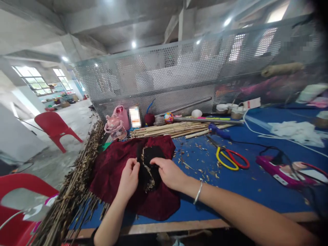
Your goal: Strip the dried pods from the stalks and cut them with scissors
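A dark red cloth (110, 171) lies spread on the blue table, with a black cloth (153, 153) on top of it. Across the black cloth runs a thin, patterned beige strip (146, 166), bunched at its lower end. My left hand (130, 176) is closed at the left edge of the black cloth, thumb and fingertips pinched together. On the other side my right hand (167, 171), with a silver bracelet at the wrist, pinches the black cloth near its right part. The fingertips of both hands partly hide what they grip.
Scissors with yellow and red handles (232, 159) lie right of the cloth among plant scraps. Pale sticks (169, 130) lie behind it. Dried stalks (74, 177) line the left edge. A purple power strip (276, 172) sits at the right.
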The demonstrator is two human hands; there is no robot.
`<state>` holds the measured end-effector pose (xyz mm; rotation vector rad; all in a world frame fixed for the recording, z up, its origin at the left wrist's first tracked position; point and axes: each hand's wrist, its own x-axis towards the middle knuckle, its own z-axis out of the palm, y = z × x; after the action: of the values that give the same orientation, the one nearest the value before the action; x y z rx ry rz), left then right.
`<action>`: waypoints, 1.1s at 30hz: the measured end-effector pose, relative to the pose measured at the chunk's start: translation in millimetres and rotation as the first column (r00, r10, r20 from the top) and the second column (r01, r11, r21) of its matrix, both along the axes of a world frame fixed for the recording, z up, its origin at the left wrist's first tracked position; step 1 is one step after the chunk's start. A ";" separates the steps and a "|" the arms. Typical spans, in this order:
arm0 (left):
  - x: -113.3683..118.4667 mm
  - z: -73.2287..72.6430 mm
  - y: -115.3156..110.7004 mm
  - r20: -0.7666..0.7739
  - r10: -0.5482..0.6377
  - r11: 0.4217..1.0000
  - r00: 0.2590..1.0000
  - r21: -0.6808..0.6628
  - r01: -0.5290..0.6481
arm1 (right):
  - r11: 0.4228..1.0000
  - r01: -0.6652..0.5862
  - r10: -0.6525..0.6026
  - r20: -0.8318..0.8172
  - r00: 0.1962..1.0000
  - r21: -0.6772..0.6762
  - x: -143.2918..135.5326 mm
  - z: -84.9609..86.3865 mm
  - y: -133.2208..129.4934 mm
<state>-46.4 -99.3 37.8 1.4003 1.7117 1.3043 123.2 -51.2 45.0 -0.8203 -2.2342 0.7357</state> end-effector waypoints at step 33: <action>95.8 -14.8 -3.3 -0.437 -0.303 0.952 0.847 -0.174 0.251 | 0.894 0.401 -0.446 0.470 0.762 0.198 157.9 -8.9 73.2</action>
<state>49.4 -102.6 23.0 1.9186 1.7473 0.7411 281.1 22.0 36.1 -1.5587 -2.3545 0.2073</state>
